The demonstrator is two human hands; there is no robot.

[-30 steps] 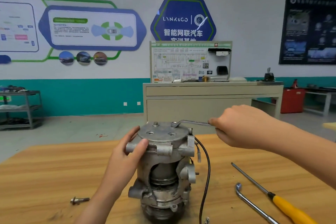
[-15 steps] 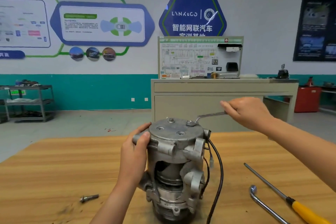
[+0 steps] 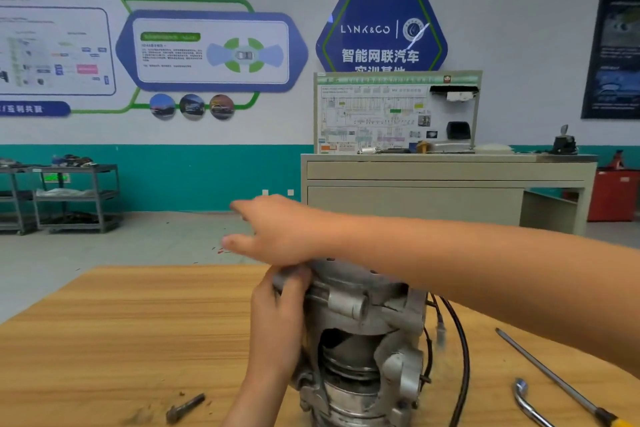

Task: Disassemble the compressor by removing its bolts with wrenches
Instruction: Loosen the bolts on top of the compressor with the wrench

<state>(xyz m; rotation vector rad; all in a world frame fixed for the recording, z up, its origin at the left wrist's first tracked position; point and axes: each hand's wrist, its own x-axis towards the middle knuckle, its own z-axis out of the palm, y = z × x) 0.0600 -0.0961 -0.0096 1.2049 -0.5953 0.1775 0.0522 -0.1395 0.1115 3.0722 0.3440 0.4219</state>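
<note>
The grey metal compressor (image 3: pixel 363 340) stands upright on the wooden table (image 3: pixel 121 340). My left hand (image 3: pixel 280 308) grips a lug at its upper left edge. My right hand (image 3: pixel 277 229) is blurred just above the compressor's top plate, at its far left side, and my forearm crosses over the top. The wrench is hidden under that hand, and I cannot make out a grip. A loose bolt (image 3: pixel 185 407) lies on the table left of the compressor.
A black cable (image 3: pixel 464 357) hangs down the compressor's right side. To the right lie a yellow-handled screwdriver (image 3: pixel 554 381) and a bent metal wrench (image 3: pixel 524 399). A beige cabinet (image 3: pixel 433 184) stands beyond the table.
My right hand has swung from the compressor's right side across its top to the far left. The wrench it held is out of sight. My left hand keeps its grip.
</note>
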